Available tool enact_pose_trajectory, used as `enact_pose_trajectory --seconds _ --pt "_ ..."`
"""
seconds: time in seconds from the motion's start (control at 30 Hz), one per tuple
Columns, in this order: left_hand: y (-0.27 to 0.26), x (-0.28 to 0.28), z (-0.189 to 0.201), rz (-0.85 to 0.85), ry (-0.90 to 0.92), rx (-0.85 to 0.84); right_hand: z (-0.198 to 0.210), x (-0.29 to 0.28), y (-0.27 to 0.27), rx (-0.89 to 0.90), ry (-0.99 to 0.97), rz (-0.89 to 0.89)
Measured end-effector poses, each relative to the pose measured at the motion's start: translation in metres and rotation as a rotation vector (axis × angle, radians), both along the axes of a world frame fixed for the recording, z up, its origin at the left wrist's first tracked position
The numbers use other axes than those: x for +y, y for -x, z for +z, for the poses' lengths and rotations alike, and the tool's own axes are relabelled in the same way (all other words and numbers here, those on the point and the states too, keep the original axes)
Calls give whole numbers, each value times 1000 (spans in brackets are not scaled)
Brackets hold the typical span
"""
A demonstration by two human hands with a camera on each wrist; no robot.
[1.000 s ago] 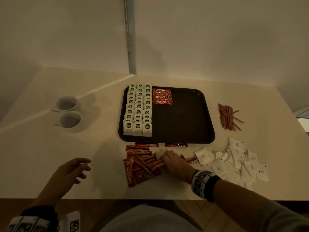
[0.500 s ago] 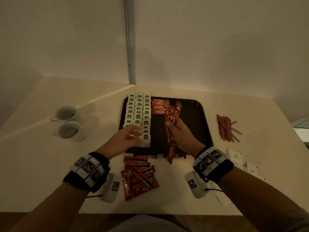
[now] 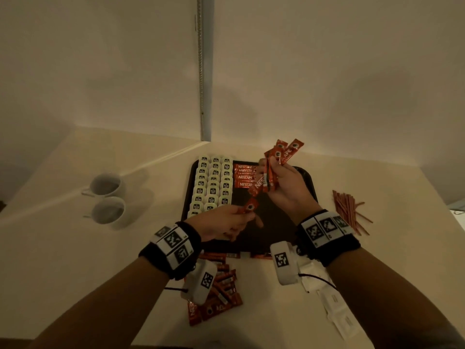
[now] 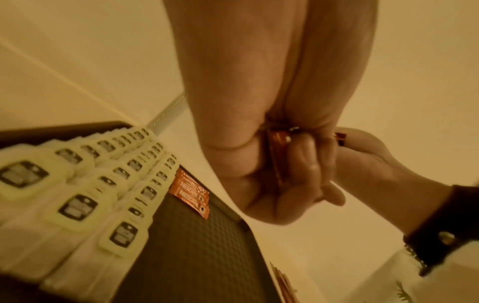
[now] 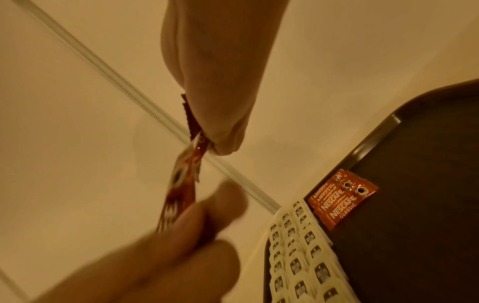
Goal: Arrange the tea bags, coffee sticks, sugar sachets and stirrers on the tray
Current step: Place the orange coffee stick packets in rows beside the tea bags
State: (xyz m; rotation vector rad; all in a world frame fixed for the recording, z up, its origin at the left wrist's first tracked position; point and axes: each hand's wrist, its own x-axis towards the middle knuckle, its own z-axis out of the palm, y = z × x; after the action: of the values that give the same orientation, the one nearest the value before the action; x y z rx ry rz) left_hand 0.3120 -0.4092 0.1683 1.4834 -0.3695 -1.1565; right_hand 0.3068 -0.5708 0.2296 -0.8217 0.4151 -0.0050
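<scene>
head view shows the right hand point(image 3: 286, 182) up over the tray point(image 3: 274, 222), its grip closed round a bunch of coffee sticks point(image 3: 273, 167) that fan out above the fingers. the left hand point(image 3: 224, 224) is lower, over the near part of the tray, and its grip pinches one stick point(image 3: 249, 207) by the end. on the tray the tea bags point(image 3: 214, 182) sit in three neat rows down the left side. just beside them, at the far end, a few laid sticks point(image 3: 245, 176) lie flat in a small stack. more loose sticks point(image 3: 221, 293) lie in a pile on the tabletop point(image 3: 75, 260) near the tray's front edge, partly under the left wrist. the stirrers point(image 3: 348, 210) lie in a heap on the tabletop to the right of the tray. white sugar sachets point(image 3: 337, 313) peek out under the right arm. two white cups point(image 3: 108, 197) stand on the left, well apart from the tray.
</scene>
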Motion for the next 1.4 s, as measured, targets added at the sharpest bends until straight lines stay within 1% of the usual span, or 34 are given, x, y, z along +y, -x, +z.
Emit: enact_pose_trajectory --seconds 0.03,0.1,0.17,0.2,0.27,0.3,0.37,0.4,0.47,0.53,0.6,0.63,0.7,0.73,0.8,0.87,0.93,1.0,1.07,1.1,1.17,1.23,1.3,1.33,1.4 --pt "-3 4 -3 64 4 4 -2 -4 -3 6 3 -15" --pt "-10 8 -7 324 61 36 0 -7 -5 -6 67 20" --pt "-18 4 -4 565 160 82 3 0 -4 -28 190 129" --pt "-22 -1 -2 628 209 100 3 7 -5 -35 248 197" --pt "-25 -14 7 663 286 123 -1 23 -10 -23 410 309" --pt "-26 -20 12 654 336 155 -4 30 -14 -10 540 335" --pt "-27 -28 17 622 436 252 -9 41 -22 -1 793 338" --pt "-28 -31 18 627 456 288 -13 46 -25 0 888 327" --pt "-33 -32 18 681 438 339 -21 54 -30 -26 1089 329" --pt "-39 -30 17 714 402 386 -32 58 -33 2 1301 416" --pt "-44 -27 19 720 372 399 -36 59 -33 62 1454 477" --pt "-46 -25 20 729 356 386 -37 58 -33 72 1495 488" --pt "-52 -22 19 774 344 360 -32 53 -33 13 1522 512" --pt "-55 -20 19 802 347 354 -32 48 -35 -57 1495 526" --pt "-58 -12 22 797 319 334 -25 35 -39 -220 1363 533" --pt "-60 -4 26 707 277 331 -16 22 -45 -359 1317 591" --pt "-58 0 34 585 233 339 -5 14 -52 -436 1367 730" --pt "-56 -1 39 508 212 352 3 12 -58 -451 1461 901" --pt "-54 -4 42 495 178 332 7 15 -57 -457 1599 1040" --pt "-54 -4 43 503 170 318 7 16 -56 -464 1668 1080" --pt "-54 -3 40 525 179 313 6 17 -53 -481 1762 1093" --pt "-55 -2 36 560 187 323 6 19 -52 -516 1799 1051" --pt "-55 -2 36 580 191 329 7 21 -54 -505 1759 1001" --pt "-55 -2 36 583 196 342 9 21 -55 -496 1733 1006" --pt "-53 -1 39 588 218 367 10 18 -55 -465 1693 1109"
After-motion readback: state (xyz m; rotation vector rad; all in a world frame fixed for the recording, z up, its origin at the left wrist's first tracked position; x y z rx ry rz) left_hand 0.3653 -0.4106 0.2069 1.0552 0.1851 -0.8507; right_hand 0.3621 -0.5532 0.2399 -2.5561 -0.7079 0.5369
